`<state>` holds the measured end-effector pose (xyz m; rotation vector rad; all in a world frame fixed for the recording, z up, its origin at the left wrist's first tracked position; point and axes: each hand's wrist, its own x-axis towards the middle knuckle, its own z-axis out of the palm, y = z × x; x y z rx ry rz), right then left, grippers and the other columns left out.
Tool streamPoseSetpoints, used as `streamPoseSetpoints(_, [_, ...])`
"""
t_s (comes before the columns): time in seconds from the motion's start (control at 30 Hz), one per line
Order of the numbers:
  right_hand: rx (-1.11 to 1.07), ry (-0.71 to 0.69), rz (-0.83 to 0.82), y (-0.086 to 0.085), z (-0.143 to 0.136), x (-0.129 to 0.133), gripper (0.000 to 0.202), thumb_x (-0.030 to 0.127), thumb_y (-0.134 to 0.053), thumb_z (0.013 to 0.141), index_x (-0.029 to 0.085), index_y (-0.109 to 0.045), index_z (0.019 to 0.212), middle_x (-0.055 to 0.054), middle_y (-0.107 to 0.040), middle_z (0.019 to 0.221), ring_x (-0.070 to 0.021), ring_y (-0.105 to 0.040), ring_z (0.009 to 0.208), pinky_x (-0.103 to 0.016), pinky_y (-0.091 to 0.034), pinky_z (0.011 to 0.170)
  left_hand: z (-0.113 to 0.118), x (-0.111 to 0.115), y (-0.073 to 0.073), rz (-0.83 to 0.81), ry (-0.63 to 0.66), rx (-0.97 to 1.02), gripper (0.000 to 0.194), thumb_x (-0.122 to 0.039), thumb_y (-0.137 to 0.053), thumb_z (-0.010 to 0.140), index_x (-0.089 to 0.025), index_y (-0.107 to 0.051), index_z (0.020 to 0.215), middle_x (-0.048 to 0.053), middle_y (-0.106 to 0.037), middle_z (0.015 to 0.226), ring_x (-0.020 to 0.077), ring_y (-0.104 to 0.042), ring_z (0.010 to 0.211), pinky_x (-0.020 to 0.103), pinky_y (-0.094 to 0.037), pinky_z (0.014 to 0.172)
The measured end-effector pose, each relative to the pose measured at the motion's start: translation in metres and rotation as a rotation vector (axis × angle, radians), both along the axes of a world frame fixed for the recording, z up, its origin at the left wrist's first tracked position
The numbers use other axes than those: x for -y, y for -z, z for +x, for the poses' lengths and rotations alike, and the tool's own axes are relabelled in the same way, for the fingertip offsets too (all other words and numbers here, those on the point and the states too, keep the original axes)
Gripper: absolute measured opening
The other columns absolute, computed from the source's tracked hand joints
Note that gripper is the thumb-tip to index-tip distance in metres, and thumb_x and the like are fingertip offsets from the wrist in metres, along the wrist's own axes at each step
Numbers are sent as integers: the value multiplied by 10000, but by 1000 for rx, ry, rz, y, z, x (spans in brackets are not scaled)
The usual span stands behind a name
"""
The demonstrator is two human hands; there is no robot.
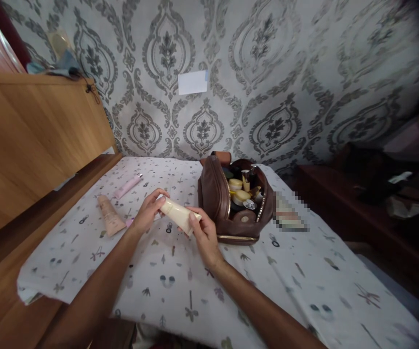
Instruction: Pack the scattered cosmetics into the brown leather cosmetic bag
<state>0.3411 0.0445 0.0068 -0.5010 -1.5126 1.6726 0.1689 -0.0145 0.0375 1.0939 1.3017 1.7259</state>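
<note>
A cream-coloured squeeze tube (177, 215) is held between both hands above the cloth, slanting down to the right. My left hand (149, 211) has its fingers closed on the cap end. At the wide flat end, my right hand (205, 237) pinches the tube between thumb and fingers. Just right of the hands stands a brown toiletry bag (213, 203), unzipped, with jars, bottles and other cosmetics inside. On the left lie a peach tube (109, 216) and a pink tube (128, 186) with a silvery cap. Something pink beneath my left hand is mostly hidden.
A patterned white cloth (180, 295) covers the table. Wooden furniture (42, 131) borders it on the left. To the right of the bag lies a pixelated flat item (290, 213). Dark red furniture (326, 194) stands farther right. The patterned wall behind bears a white card (192, 83).
</note>
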Motion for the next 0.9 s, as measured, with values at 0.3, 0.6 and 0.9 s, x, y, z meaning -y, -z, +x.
streamPoseSetpoints(0.3, [-42,-45,17,5,-4,1,426,561,-642,846,199,-610,1067,-23,-663,821,-159,-600,695,-256,-478,608,5,-7,4,54,-53,179,446,-547,-821,651,-172,-645,818,-33,-535,644,92,-469,557,206,-387,513])
streamPoseSetpoints(0.6, [-73,-108,-74,7,-5,0,466,544,-662,844,211,-549,1150,-9,-665,766,-166,-621,661,-290,-530,612,11,-8,6,-10,34,253,445,-491,-845,652,-146,-710,897,19,-645,728,139,-569,653,252,-459,607])
streamPoseSetpoints(0.9, [-35,-126,-8,9,-5,-1,402,525,-630,872,202,-589,1108,-33,-671,895,-181,-643,806,-282,-523,689,11,-8,14,31,46,271,379,-438,-847,682,-150,-667,851,-10,-622,703,115,-568,628,216,-470,595])
